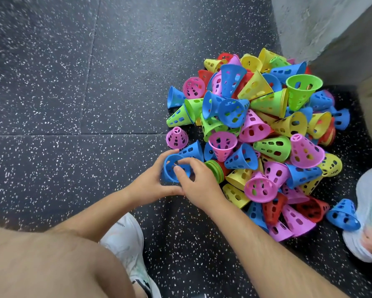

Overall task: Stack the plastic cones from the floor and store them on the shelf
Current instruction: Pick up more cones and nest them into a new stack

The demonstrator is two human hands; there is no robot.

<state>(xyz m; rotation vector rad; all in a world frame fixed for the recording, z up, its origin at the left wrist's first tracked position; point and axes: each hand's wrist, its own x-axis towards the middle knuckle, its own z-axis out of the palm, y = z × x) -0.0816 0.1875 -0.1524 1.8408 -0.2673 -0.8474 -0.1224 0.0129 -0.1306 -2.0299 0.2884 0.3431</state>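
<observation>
As left hand point(150, 182), right hand point(200, 187) grip blue cone point(169, 170), shoe mark point(118, 223) seems illegible.

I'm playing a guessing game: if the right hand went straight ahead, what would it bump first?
The right hand pinches the blue cone, so that comes first. Beyond it, probably just floor, though depth is unclear.
</observation>
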